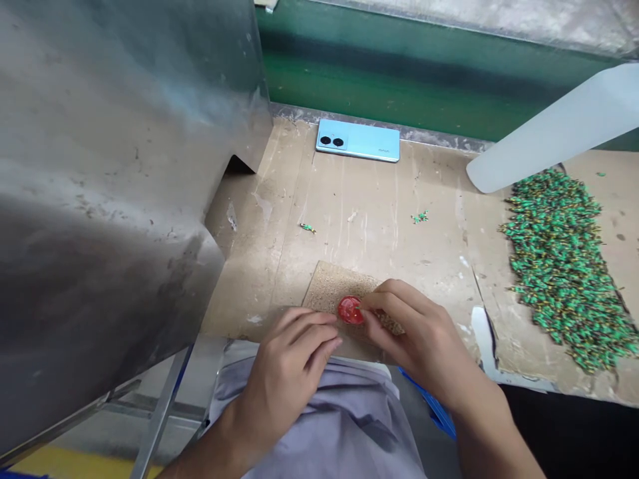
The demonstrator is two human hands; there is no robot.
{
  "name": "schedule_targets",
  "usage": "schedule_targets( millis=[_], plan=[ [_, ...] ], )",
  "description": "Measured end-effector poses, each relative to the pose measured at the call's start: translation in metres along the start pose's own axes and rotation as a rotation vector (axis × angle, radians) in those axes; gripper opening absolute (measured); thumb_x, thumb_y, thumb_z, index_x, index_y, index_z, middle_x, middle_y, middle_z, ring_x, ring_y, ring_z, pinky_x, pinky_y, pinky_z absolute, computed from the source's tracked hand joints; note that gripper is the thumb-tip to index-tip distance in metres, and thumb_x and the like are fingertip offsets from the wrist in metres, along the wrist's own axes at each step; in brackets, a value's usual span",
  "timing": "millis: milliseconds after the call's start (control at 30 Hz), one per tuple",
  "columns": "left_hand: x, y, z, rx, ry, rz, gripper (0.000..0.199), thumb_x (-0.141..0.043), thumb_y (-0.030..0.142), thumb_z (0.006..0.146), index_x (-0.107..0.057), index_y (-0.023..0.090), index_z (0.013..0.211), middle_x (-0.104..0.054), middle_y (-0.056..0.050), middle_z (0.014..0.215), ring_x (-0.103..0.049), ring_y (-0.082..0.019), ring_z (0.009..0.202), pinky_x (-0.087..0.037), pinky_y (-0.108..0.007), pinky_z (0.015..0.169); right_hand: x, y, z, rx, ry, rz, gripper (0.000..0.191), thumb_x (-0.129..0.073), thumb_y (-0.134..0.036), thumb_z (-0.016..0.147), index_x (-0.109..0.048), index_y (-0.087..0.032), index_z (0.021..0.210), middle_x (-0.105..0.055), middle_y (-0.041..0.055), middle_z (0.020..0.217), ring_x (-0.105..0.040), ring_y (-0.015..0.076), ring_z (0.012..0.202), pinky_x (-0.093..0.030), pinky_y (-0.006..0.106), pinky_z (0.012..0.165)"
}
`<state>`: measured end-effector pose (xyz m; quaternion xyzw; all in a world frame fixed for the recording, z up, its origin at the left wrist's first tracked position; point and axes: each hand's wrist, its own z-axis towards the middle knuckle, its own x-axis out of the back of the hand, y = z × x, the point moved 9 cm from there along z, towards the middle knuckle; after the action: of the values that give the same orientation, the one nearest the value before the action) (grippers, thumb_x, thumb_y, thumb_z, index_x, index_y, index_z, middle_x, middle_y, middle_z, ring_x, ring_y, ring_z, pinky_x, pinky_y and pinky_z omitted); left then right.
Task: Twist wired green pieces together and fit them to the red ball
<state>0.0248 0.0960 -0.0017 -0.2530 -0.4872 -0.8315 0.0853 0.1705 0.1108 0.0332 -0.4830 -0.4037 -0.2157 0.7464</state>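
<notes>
One red disc [349, 310] half-hides behind the right hand [424, 339].

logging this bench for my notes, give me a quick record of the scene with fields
right hand: fingers touching a round red plastic disc
left hand: fingers beside that disc, over a square brown cork board
surface: beige cardboard bench top
rest: heap of small green-and-yellow components; pale blue smartphone, back up; dull steel panel

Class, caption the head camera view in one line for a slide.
The left hand and right hand meet at a round red disc over a rectangular brown cork board.
</notes>
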Motion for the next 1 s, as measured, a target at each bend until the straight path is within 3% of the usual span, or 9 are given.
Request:
schedule_targets(
  millis=[1000],
  plan=[
    [-0.0006,-0.0016,0.0015,-0.012,0.018,-0.004,0.015,-0.068,0.002,0.092,-0.07,0.017,0.096,-0.076,-0.003,0.103,-0.067,-0.017,0.098,-0.057,-0.029,0.087,0.0,-0.0048,0.003,0.03,0.029,-0.113,0.011,-0.055,-0.013,0.102,-0.061,-0.018,0.095,-0.057,0.0021,0.083,-0.053,0.0145,0.074,-0.043,0.028,0.064]
  ],
)
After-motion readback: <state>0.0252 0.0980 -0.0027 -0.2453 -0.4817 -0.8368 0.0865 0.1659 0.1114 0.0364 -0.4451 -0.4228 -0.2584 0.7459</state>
